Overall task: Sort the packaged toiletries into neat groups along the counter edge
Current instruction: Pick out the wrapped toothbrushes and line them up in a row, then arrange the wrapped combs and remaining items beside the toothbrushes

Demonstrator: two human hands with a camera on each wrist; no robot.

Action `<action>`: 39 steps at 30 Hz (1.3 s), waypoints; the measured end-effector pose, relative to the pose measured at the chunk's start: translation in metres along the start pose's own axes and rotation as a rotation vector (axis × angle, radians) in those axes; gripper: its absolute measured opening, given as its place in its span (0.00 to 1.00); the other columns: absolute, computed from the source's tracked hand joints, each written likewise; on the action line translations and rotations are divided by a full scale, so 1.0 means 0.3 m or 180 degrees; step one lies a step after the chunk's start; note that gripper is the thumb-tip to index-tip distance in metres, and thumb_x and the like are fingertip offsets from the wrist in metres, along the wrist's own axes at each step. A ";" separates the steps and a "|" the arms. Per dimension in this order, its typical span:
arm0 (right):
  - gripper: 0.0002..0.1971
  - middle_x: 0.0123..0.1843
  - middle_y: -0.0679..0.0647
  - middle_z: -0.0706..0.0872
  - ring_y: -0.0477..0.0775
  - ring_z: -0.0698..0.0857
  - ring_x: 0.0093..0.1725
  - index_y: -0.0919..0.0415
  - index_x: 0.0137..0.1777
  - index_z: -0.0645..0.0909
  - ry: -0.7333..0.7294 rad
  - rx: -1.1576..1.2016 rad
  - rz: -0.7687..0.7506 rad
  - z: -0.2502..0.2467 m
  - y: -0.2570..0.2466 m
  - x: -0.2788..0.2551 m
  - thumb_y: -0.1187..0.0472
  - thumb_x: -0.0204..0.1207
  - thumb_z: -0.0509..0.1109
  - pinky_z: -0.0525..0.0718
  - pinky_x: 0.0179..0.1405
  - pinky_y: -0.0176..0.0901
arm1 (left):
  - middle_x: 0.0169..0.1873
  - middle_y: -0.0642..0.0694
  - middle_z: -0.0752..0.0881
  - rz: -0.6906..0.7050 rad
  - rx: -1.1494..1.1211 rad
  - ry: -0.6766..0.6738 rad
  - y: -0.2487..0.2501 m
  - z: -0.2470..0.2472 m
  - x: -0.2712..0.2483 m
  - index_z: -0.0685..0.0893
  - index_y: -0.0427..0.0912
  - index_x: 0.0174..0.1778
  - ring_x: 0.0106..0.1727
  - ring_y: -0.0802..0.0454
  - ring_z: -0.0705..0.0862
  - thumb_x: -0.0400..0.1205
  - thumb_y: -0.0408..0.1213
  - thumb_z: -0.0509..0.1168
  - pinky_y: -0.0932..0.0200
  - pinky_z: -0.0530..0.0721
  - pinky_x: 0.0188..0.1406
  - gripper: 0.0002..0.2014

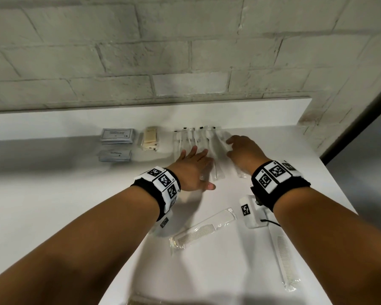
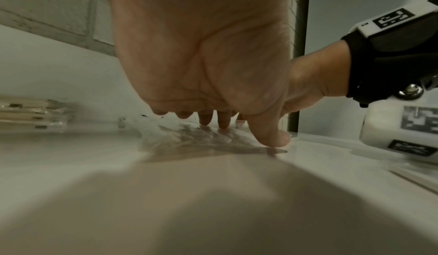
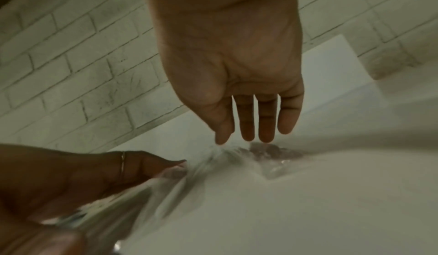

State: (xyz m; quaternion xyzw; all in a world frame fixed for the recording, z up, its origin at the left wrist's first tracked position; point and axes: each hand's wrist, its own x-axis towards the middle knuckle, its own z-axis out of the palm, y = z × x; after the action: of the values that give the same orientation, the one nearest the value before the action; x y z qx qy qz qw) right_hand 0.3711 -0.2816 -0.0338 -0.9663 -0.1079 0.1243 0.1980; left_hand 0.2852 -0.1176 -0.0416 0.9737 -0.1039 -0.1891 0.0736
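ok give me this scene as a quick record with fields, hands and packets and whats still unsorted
left hand: flat, fingers straight, pressing on the clear toothbrush packets
right hand: fingers extended, touching the right end of that same row
grouped by the wall: two grey packets, tan packets
unsorted: two wrapped combs nearer the person
surface: white counter
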 end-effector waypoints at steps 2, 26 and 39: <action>0.26 0.74 0.54 0.77 0.60 0.74 0.74 0.49 0.74 0.74 -0.0099 -0.0110 -0.0004 0.002 0.006 -0.013 0.58 0.75 0.68 0.74 0.73 0.52 | 0.85 0.47 0.43 -0.0018 -0.0033 0.0010 -0.003 0.004 0.002 0.49 0.49 0.84 0.84 0.42 0.35 0.76 0.65 0.62 0.38 0.38 0.82 0.46; 0.27 0.79 0.56 0.72 0.57 0.72 0.77 0.59 0.79 0.67 -0.0288 0.0213 -0.0182 0.025 -0.049 -0.069 0.66 0.79 0.62 0.69 0.75 0.42 | 0.85 0.43 0.44 -0.0061 -0.0196 0.0342 -0.001 -0.018 -0.043 0.47 0.51 0.84 0.85 0.39 0.41 0.73 0.67 0.65 0.37 0.43 0.82 0.50; 0.20 0.73 0.53 0.79 0.56 0.77 0.70 0.56 0.69 0.79 -0.0519 -0.0585 0.0056 -0.137 0.117 -0.468 0.53 0.78 0.70 0.72 0.68 0.42 | 0.56 0.46 0.80 -0.0173 0.0111 0.0055 0.224 0.098 -0.280 0.77 0.46 0.64 0.57 0.45 0.81 0.71 0.56 0.72 0.53 0.79 0.50 0.29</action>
State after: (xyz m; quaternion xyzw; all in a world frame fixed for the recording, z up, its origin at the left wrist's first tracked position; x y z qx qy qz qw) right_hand 0.2557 -0.3640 0.0162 -0.9679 -0.1262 0.1938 0.0982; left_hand 0.1859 -0.1664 -0.0267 0.9789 -0.0801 -0.1808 0.0523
